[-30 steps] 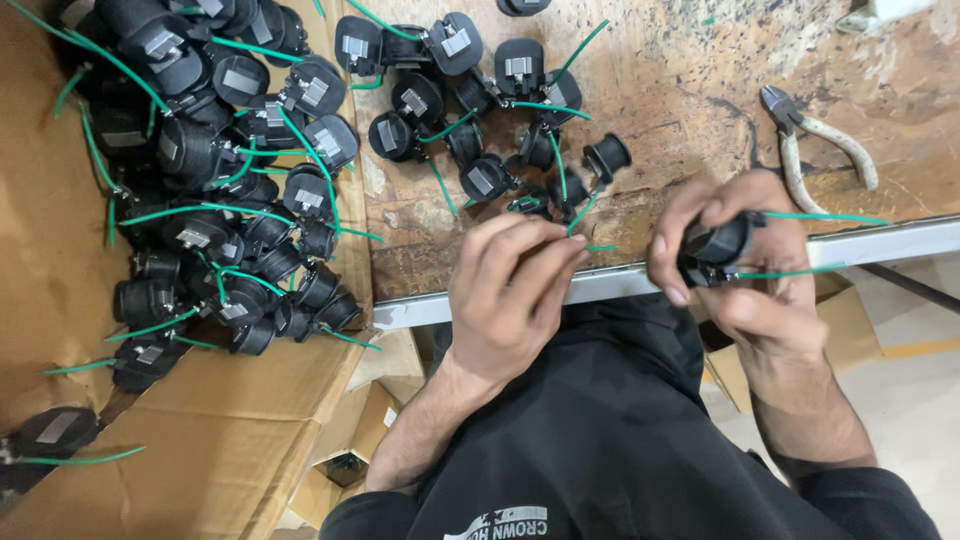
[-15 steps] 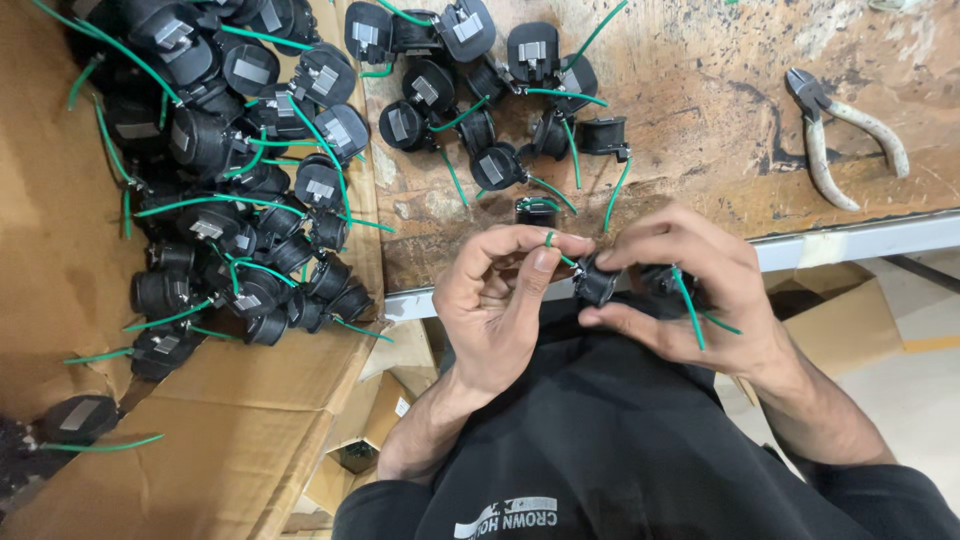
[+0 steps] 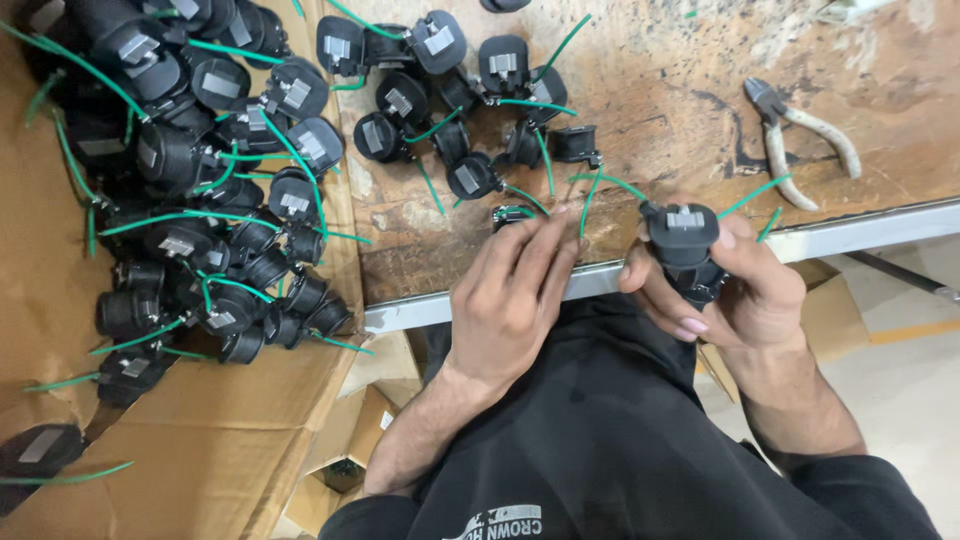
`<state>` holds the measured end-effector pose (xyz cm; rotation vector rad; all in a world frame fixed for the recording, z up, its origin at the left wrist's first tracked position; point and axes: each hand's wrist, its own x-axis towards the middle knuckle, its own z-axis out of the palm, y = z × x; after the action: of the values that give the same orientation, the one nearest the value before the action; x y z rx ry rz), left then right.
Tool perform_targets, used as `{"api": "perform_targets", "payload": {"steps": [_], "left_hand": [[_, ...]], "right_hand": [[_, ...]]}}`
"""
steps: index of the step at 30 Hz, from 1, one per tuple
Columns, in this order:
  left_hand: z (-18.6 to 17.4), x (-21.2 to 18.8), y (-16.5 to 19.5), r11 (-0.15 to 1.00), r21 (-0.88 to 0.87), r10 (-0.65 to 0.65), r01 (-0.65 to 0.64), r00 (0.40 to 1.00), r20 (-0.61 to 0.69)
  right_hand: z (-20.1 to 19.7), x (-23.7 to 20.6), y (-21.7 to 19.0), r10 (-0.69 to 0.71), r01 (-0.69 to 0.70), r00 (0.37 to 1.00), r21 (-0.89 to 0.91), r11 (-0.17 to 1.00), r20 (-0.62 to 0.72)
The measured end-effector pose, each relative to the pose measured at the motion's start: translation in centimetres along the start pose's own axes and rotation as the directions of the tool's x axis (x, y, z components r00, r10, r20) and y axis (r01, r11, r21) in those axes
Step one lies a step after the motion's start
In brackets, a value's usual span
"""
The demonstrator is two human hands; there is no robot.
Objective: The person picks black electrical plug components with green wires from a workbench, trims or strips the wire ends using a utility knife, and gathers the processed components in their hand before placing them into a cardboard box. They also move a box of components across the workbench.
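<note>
My right hand [image 3: 735, 285] grips a black round socket part [image 3: 682, 240] with a metal clip on its face and a green wire [image 3: 750, 195] trailing off it, held just off the bench's front edge. My left hand [image 3: 515, 290] lies with fingers stretched out over the bench edge. Its fingertips touch a small black part [image 3: 512, 213] and a thin green wire [image 3: 590, 200]. Nothing is clasped in it. A loose group of the same black parts with green wires [image 3: 450, 100] lies on the worn wooden bench [image 3: 660, 110] beyond both hands.
A cardboard box [image 3: 200, 440] at the left holds a pile of several black wired parts [image 3: 200, 190]. Pliers with pale handles [image 3: 800, 150] lie at the bench's right. A metal strip [image 3: 860, 228] edges the bench front. Cardboard boxes sit on the floor below.
The hands were joined on one part in front of my chest. They have separated: the right carries the part up to the right, the left reaches onto the bench.
</note>
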<state>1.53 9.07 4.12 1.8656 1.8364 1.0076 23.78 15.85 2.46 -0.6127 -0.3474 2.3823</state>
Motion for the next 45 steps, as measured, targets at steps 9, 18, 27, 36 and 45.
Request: {"api": "perform_targets", "payload": {"steps": [9,18,27,36,45], "left_hand": [[0.8,0.3,0.5,0.995,-0.071,-0.077,0.072,0.995,-0.064],[-0.8,-0.7,0.4,0.323,-0.887,-0.368,0.330,0.907,0.204],[-1.0,-1.2,-0.6,0.112,-0.914,-0.379,0.390,0.867,0.324],[-2.3,-0.9,0.0,0.315,-0.889,-0.324,0.332,0.918,0.228],[-2.7,0.6,-1.0,0.971,0.073,-0.223,0.229,0.971,-0.086]], "right_hand": [[0.8,0.1,-0.5,-0.061,0.063,0.998,-0.152,0.986,0.021],[4.8,1.2,-1.0,-0.179,0.184,0.983,-0.288,0.940,0.044],[4.6,1.1,-0.8,-0.374,0.285,0.902,-0.948,0.140,0.216],[4.1,0.7,-0.3,-0.326,0.293,0.927,-0.902,0.317,0.187],[-0.5,0.4,-0.7,-0.023,0.023,0.987,0.004,1.000,-0.159]]}}
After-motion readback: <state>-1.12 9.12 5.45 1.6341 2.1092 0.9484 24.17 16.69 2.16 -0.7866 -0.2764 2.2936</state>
